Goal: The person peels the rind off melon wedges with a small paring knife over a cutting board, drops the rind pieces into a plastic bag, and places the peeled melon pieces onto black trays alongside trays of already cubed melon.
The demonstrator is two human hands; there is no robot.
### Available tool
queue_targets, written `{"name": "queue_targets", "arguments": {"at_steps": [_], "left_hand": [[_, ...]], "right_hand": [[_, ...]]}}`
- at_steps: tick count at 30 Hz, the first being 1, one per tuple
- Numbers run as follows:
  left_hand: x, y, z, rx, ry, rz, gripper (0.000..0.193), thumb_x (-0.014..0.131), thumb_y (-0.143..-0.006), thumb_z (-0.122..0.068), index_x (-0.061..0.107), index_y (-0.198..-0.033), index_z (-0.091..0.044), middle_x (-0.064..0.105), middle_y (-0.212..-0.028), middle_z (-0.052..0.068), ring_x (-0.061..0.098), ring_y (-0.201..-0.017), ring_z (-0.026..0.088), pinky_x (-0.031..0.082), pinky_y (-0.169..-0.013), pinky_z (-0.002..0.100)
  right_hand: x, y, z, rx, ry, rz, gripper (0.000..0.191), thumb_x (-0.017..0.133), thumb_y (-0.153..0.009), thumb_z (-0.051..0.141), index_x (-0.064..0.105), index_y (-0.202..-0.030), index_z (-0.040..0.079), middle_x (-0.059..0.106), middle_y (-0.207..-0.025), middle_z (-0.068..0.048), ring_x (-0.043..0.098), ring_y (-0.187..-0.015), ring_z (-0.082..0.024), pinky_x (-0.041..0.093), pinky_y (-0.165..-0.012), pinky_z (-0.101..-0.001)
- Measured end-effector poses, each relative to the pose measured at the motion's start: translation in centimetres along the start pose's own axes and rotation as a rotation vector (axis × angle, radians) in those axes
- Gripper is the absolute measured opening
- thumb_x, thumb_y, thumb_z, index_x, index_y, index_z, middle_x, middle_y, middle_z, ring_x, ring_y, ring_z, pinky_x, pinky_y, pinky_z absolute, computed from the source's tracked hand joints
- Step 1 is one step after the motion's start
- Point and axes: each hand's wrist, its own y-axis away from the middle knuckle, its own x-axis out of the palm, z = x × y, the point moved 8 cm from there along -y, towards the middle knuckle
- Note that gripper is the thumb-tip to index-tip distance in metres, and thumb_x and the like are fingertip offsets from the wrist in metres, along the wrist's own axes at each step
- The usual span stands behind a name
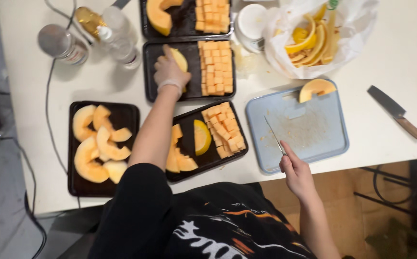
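My gloved left hand [169, 71] reaches up to the middle black tray [149, 72] and grips a peeled melon wedge [179, 58] lying beside rows of melon cubes [216, 67]. My right hand [295, 169] holds a thin knife [274, 135] by its handle, blade pointing up over the pale blue cutting board [309, 125]. A half-round melon piece [316, 88] rests at the board's top edge.
Nearer trays hold peeled melon wedges [98, 144] and a tray of slices with cubes [218, 129]. A further tray [189, 17] sits at the top. A plastic bag of rinds [314, 38], a white tub [251, 24], bottles [117, 33] and a wooden-handled knife [396, 112] lie around.
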Motion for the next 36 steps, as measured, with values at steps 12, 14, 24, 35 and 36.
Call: {"name": "queue_targets", "arguments": {"at_steps": [12, 14, 24, 35, 36], "left_hand": [[0.7, 8.0, 6.0, -0.045, 1.84, 0.485, 0.052, 0.053, -0.091, -0.032, 0.056, -0.129, 0.003, 0.069, -0.106, 0.017, 0.071, -0.092, 0.031, 0.06, -0.083, 0.046], [-0.4, 12.4, 4.3, 0.018, 2.031, 0.5, 0.06, 0.047, -0.094, -0.045, 0.054, -0.132, 0.001, 0.07, -0.105, 0.016, 0.071, -0.088, 0.031, 0.058, -0.077, 0.045], [3.7, 23.1, -5.3, -0.107, 2.36, 0.787, 0.071, 0.055, -0.104, -0.068, 0.055, -0.125, 0.0, 0.057, -0.084, 0.003, 0.058, -0.076, 0.017, 0.053, -0.071, 0.031], [10.4, 27.0, -10.5, -0.559, 2.097, 0.596, 0.041, 0.053, -0.101, -0.046, 0.06, -0.118, -0.01, 0.068, -0.104, 0.006, 0.067, -0.094, 0.022, 0.058, -0.083, 0.039], [10.9, 27.9, -10.7, -0.598, 2.078, 0.618, 0.039, 0.054, -0.1, -0.043, 0.059, -0.121, -0.01, 0.07, -0.111, 0.007, 0.069, -0.1, 0.023, 0.059, -0.089, 0.041]], "right_hand": [[0.6, -2.4, 0.5, -0.092, 0.006, 0.124, 0.047, 0.049, -0.104, 0.02, 0.052, -0.15, 0.008, 0.052, -0.07, 0.001, 0.049, -0.067, -0.009, 0.046, -0.067, -0.0246], [1.8, -2.7, 2.0, -0.149, -0.028, 0.199, 0.048, 0.049, -0.105, 0.02, 0.052, -0.151, 0.008, 0.052, -0.072, 0.001, 0.049, -0.068, -0.01, 0.046, -0.068, -0.0247], [4.3, 0.2, 7.8, -0.373, -0.092, 0.375, 0.049, 0.05, -0.106, 0.021, 0.048, -0.154, 0.008, 0.053, -0.074, 0.001, 0.05, -0.071, -0.009, 0.046, -0.069, -0.0246], [1.8, 2.4, 11.4, -0.648, -0.003, -0.146, 0.073, 0.08, -0.084, 0.019, 0.05, -0.149, 0.002, 0.057, -0.089, -0.005, 0.052, -0.079, -0.012, 0.047, -0.074, -0.0262], [1.3, 2.8, 11.9, -0.759, 0.043, -0.246, 0.07, 0.082, -0.087, 0.02, 0.052, -0.147, 0.0, 0.06, -0.097, -0.007, 0.054, -0.086, -0.012, 0.048, -0.079, -0.0269]]}}
